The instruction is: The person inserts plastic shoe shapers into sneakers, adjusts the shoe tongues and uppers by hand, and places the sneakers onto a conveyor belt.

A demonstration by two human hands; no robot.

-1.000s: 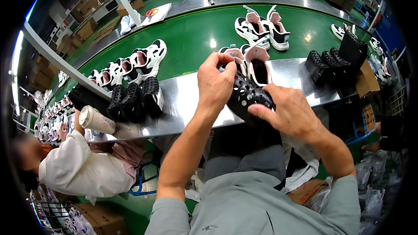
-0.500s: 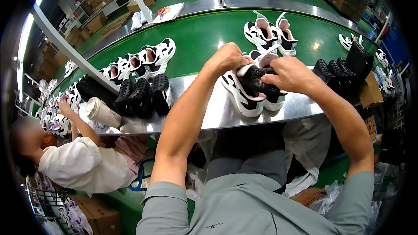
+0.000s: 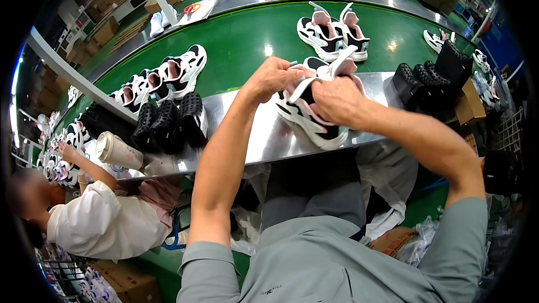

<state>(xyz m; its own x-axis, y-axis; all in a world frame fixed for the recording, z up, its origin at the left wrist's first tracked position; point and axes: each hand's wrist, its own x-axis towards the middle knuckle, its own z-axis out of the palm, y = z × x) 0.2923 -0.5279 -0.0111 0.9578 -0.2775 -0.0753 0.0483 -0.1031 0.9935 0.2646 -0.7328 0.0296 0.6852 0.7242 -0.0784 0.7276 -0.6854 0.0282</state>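
A white, black and pink sneaker stands at the near edge of the metal ledge, its toe pointing away from me. My left hand pinches the collar and tongue area on its left side. Knuckles up, my right hand pushes down into the shoe's opening. Its fingers are curled and their tips are hidden, so what they hold inside cannot be seen. Beside this shoe, largely covered by my right hand and wrist, stands its mate with a raised pale tongue.
A sneaker pair sits on the green belt ahead. More sneakers line the left. Black studded blocks stand left, others right, near a cardboard box. A lidded cup is by a seated co-worker.
The black studded piece that my right hand held over the sneaker is out of sight. That hand has moved down into the shoe's opening. My left hand still grips the upper.
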